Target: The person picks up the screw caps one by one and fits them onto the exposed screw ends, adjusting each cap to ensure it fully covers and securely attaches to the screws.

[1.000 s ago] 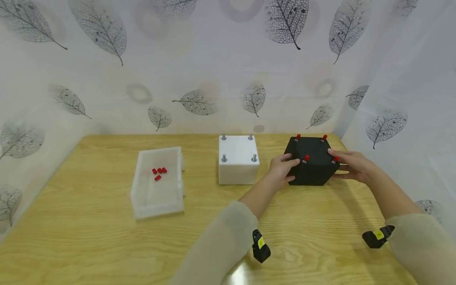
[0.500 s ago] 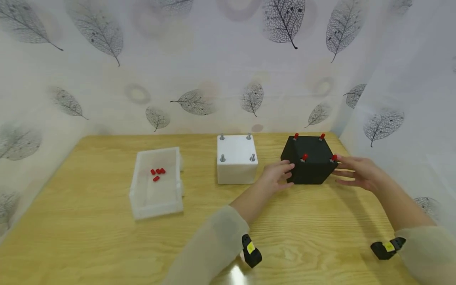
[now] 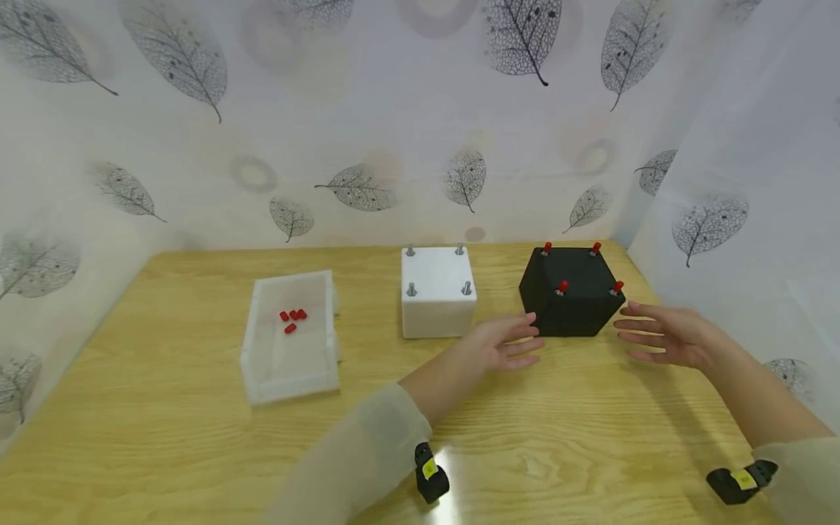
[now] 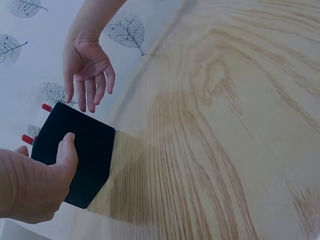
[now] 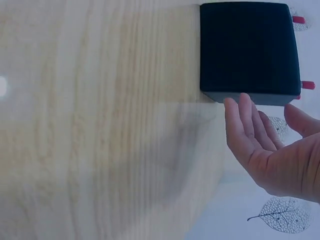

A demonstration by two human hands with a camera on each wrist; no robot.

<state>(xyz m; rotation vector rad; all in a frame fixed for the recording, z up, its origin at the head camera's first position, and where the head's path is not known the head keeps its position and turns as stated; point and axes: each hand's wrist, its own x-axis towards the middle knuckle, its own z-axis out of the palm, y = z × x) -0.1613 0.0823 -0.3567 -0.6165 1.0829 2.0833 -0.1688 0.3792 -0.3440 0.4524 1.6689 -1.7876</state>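
Note:
A black block (image 3: 569,315) stands at the right back of the table, with a red-capped bolt at each top corner, one red cap (image 3: 563,286) at the near left. My left hand (image 3: 502,344) is just in front of its left side, fingers relaxed and holding nothing. On the other side my right hand (image 3: 669,335) is spread beside the block's right face, fingers apart and nothing in them. In the right wrist view the fingers (image 5: 243,120) overlap the block's lower edge. The left wrist view shows both hands around the block (image 4: 85,150).
Left of the black block is a white block (image 3: 438,317) with bare bolts at its top corners. Further left, a translucent tray (image 3: 289,386) holds several small red caps (image 3: 291,329). A leaf-print curtain (image 3: 394,109) hangs behind the wooden table (image 3: 164,437).
Both hands have come away from the black block's sides, drawing back toward the front, the left one also leftward. The block stays on the table in nearly the same place.

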